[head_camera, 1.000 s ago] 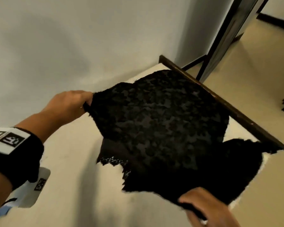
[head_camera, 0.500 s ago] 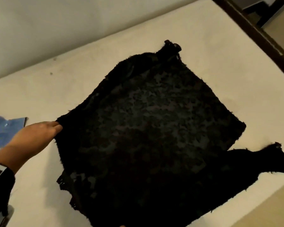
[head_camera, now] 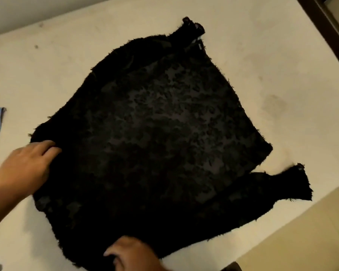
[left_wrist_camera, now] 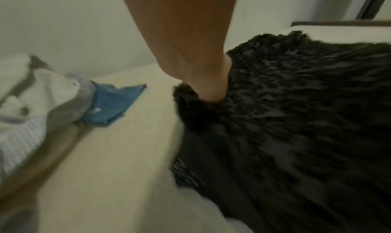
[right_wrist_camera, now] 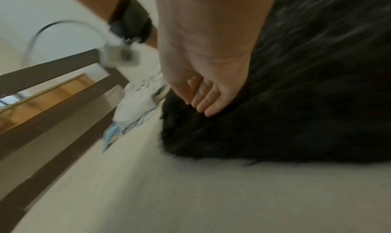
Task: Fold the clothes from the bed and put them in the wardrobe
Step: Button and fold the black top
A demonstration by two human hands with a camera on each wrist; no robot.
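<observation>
The black fuzzy garment lies spread flat on the cream bed, its two sleeves sticking out from under the folded body — one toward the far edge by the wall, the other toward the near right corner of the mattress. The left hand rests on the garment's left edge, and in the left wrist view its fingers dig into the pile there, so it seems to be gripping the fabric, though the fingertips are buried and blurred. The right hand sits at the near edge of the garment at the bottom of the head view; from the right wrist its fingers lie fairly straight and together, thumb alongside, just above or touching the dark fabric — released, holding nothing. To the left of the garment, well apart from it, a blue cloth lies on the bed, partly tucked beneath a heap of white and grey clothes. A dark wooden bed frame runs along the far right side of the mattress, and a pale wall rises behind the bed.
</observation>
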